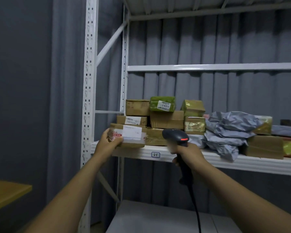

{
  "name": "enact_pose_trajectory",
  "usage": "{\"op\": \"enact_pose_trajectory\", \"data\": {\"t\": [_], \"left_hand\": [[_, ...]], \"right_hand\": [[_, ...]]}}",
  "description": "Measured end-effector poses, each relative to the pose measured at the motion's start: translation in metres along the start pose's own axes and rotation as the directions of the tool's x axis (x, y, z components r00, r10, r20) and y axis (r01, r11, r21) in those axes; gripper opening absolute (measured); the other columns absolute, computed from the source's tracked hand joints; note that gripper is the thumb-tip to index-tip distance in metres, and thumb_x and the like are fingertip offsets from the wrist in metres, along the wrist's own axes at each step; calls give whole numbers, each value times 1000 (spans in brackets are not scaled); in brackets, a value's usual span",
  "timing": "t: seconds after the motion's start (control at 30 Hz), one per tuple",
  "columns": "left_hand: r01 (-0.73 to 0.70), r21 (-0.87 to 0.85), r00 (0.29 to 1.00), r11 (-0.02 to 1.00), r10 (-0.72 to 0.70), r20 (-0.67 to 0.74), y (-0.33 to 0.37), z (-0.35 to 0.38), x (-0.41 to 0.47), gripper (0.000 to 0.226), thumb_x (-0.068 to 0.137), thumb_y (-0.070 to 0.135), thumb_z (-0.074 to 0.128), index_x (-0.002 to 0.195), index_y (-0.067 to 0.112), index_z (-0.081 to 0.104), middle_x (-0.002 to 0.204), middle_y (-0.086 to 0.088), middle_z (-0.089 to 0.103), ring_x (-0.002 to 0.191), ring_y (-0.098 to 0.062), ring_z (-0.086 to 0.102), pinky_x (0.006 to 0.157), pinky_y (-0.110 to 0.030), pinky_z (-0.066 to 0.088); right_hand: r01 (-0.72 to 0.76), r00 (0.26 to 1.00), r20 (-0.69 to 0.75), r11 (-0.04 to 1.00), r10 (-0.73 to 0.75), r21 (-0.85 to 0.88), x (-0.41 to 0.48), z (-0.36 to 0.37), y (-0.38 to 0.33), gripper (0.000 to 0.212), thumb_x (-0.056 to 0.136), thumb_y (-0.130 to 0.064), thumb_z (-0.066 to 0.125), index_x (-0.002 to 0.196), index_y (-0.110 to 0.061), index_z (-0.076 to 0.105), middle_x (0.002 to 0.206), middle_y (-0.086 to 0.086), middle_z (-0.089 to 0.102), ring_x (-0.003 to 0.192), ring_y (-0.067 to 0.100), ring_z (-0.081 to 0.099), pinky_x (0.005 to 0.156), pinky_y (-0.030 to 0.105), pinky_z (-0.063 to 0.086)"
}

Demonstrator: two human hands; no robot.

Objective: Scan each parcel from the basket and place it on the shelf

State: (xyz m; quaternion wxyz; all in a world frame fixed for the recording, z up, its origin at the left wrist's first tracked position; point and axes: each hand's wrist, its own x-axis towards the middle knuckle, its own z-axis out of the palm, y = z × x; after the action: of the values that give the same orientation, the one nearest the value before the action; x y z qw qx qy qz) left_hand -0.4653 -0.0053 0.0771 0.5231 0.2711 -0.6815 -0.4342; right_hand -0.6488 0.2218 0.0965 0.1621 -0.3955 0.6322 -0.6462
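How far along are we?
Done: brown and green taped cardboard boxes and crumpled grey plastic mailer bags lie on the white metal shelf. In hand: the left hand grips a white-labelled brown cardboard box at the shelf's left end; the right hand holds the black handheld scanner. Left: basket out of view, so unknown.

I have one wide-angle head-worn view. It faces forward at the shelf (225, 161), close in, from slightly above its loaded tier.

The flat brown cardboard parcel (129, 135) sits at the left front edge of the white metal shelf (242, 163), stacked brown cardboard boxes (166, 119) behind it, crumpled grey plastic mailers (228, 130) to their right.
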Motion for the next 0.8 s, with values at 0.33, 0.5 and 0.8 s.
{"op": "enact_pose_trajectory", "data": {"t": [0.33, 0.5, 0.8], "left_hand": [[-276, 770, 870, 575, 490, -55, -45, 36, 2, 72, 84, 26, 69, 146, 13, 36, 154, -18, 25, 140, -38, 24, 111, -54, 30], [-321, 803, 928, 502, 334, 163, -59, 49, 1, 68, 91, 44, 56, 151, 25, 29, 161, -11, 5, 147, -34, 4, 119, -51, 16], [-246, 885, 969, 395, 85, 231, -31, 47, 9, 75, 90, 55, 48, 152, 28, 17, 161, -10, 1, 146, -35, 8, 116, -53, 20]], "right_hand": [[-5, 1000, -28, 999, 3, -53, 27, 18, 22, 13, 82, -11, 71, 88, -4, 63, 61, 9, 60, 47, 22, 55, 49, 27, 43], [-29, 999, -50, 992, 23, -123, 25, 20, 32, 14, 82, -15, 72, 80, -3, 64, 54, 15, 61, 46, 23, 55, 52, 27, 41], [-33, 999, -36, 987, 28, -154, 1, 8, 20, 17, 82, -21, 73, 76, -7, 65, 52, 10, 61, 44, 19, 55, 49, 25, 43]]}}
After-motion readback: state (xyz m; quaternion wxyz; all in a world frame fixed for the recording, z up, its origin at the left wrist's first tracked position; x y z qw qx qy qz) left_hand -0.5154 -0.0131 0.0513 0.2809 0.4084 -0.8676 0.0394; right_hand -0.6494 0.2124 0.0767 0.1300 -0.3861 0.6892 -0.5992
